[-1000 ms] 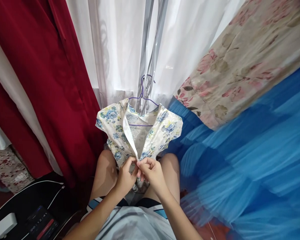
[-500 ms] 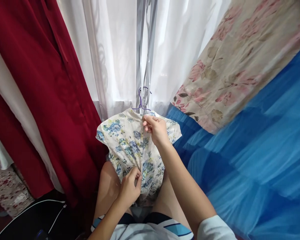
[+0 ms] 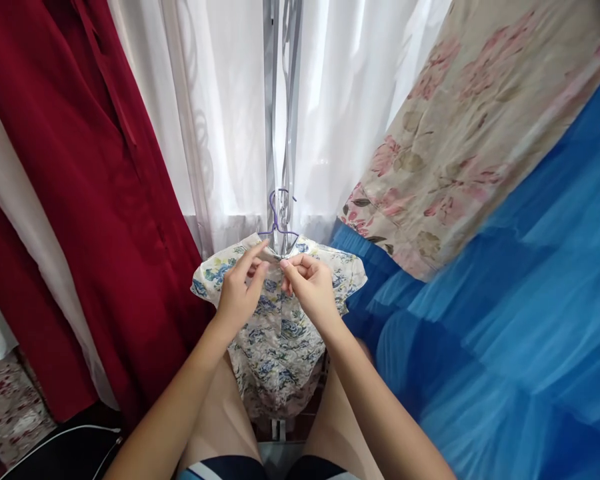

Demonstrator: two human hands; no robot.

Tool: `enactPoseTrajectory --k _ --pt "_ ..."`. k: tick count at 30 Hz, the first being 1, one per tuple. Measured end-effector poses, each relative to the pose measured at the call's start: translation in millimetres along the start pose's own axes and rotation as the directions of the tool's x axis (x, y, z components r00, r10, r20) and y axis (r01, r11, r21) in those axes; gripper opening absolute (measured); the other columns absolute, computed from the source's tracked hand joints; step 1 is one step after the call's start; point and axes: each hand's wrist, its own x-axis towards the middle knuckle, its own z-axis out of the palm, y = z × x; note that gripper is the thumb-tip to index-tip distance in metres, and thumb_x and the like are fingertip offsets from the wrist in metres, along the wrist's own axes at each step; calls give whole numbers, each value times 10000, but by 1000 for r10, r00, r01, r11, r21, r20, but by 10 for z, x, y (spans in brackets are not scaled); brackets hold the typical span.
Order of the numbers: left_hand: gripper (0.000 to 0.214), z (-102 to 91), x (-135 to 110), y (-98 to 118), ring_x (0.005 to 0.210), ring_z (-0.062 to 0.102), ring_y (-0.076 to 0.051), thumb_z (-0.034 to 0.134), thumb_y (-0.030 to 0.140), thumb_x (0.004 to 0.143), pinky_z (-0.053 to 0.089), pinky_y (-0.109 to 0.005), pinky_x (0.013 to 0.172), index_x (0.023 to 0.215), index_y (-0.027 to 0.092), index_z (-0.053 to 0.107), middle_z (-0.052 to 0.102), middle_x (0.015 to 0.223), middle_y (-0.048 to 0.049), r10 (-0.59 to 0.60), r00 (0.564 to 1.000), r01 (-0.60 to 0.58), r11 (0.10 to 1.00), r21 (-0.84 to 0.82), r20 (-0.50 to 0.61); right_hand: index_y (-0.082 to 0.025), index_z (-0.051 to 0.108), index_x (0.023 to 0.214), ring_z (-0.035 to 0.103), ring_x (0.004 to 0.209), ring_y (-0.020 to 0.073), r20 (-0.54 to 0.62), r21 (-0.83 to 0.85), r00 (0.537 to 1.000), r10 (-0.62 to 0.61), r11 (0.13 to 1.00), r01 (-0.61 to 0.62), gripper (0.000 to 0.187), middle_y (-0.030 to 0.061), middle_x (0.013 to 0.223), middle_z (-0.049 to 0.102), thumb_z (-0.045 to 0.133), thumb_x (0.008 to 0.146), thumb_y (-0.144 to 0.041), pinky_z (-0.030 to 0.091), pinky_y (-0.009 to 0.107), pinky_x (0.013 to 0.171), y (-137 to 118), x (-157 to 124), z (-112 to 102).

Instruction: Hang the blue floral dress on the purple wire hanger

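Note:
A white blouse (image 3: 280, 333) with blue flowers and short sleeves hangs on a purple hanger (image 3: 275, 217) between my knees. At the neckline, my right hand (image 3: 313, 283) is closed, thumb and forefinger pinching the top edge of the blouse at the middle. Just left of it, my left hand (image 3: 243, 283) is at the collar with thumb and forefinger apart. Its forefinger tip lies near the neck edge; whether it touches the cloth I cannot tell. A seam runs down the middle of the blouse below my hands.
Dark red cloth (image 3: 115, 200) hangs on the left and white curtains (image 3: 230, 120) behind. A grey metal stand (image 3: 270, 100) rises behind the hanger. Beige floral cloth (image 3: 430, 153) and blue tulle (image 3: 480, 347) hang on the right. A black item with a white edge (image 3: 60, 447) lies lower left.
My left hand has let go of the blouse's lower front and moved up to the collar. My right hand remains at the neckline, slightly lower in view. The blouse front now hangs straighter.

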Motion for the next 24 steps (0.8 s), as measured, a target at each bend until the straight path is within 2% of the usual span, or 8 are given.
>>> enactPoseTrajectory --k 4,8,11,14,16,18,21,24 --pt "206 56 286 90 810 594 -181 515 300 960 439 -280 749 879 183 665 656 850 -41 123 989 -136 978 157 86 -202 546 749 466 389 103 -2 -22 999 -40 999 40 282 -42 468 559 656 847 -442 364 225 429 198 53 -1" --pt "205 -41 368 74 748 590 -157 515 316 961 443 -256 720 874 173 633 630 781 -21 87 992 -73 985 153 -87 -209 516 700 416 412 107 -15 -178 999 -43 983 40 305 -53 466 483 638 847 -447 306 232 437 540 27 -56" --pt "228 -378 482 -187 730 595 -148 555 368 936 454 -238 697 886 162 640 628 760 -17 -59 953 56 998 -20 -297 -201 526 700 381 434 107 37 -268 999 5 963 5 309 -51 485 451 626 860 -446 264 236 450 664 -108 -167" --pt "237 -791 481 -684 716 577 -128 634 384 865 462 -227 703 828 150 635 605 745 -9 -265 858 155 950 -271 -440 -196 539 720 374 461 110 93 -294 995 38 956 -9 300 -50 510 434 617 878 -438 263 242 472 629 -298 -272" --pt "260 -965 345 -1042 650 547 -103 679 392 809 455 -213 665 752 156 583 558 682 24 -460 742 245 863 -441 -488 -197 533 721 370 465 110 138 -286 988 67 958 -25 310 -53 515 424 619 882 -447 269 245 479 581 -426 -300" --pt "319 -1000 105 -1332 567 491 -81 687 407 781 424 -200 602 674 160 516 503 610 47 -554 679 320 814 -485 -482 -199 527 719 369 465 110 162 -273 981 103 960 -55 328 -52 516 427 622 881 -467 272 246 479 566 -540 -306" --pt "353 -813 -350 -1556 532 475 -83 712 430 734 408 -209 564 643 155 512 505 575 43 -658 643 451 738 -502 -391 -204 520 714 369 454 113 137 -257 978 158 959 -118 349 -50 505 436 624 874 -497 266 248 467 634 -680 -367" --pt "385 -451 -757 -1545 515 488 -94 745 472 673 417 -223 553 648 148 538 513 554 40 -746 607 551 643 -532 -273 -210 505 689 364 437 113 83 -237 975 205 955 -181 366 -52 481 437 629 865 -506 266 252 463 785 -812 -582"
